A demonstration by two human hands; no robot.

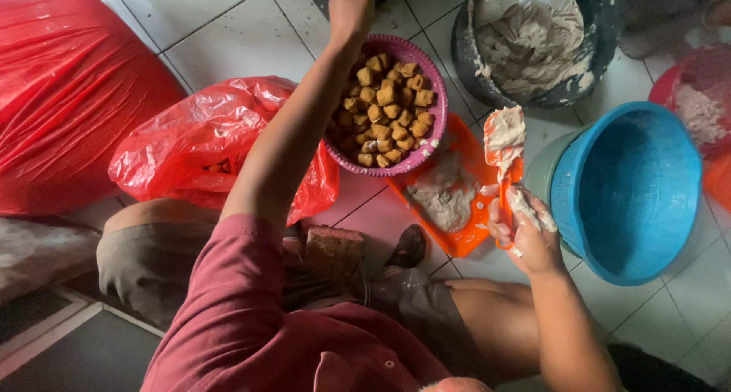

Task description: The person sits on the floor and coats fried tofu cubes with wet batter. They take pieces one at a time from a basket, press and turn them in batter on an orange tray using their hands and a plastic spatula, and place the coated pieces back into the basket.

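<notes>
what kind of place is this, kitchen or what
Likely an informal food-prep spot on a tiled floor, perhaps a home kitchen or small food business. A purple basket holds fried tofu puffs, a dark tub holds pale paste, and the right hand holds a paste-smeared orange scraper.

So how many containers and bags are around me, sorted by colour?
Red plastic bags: 2
Purple basket of fried cubes: 1
Blue basin: 1
Dark tub of dough: 1
Orange tray: 1
Red bowl: 1
Total: 7
</notes>
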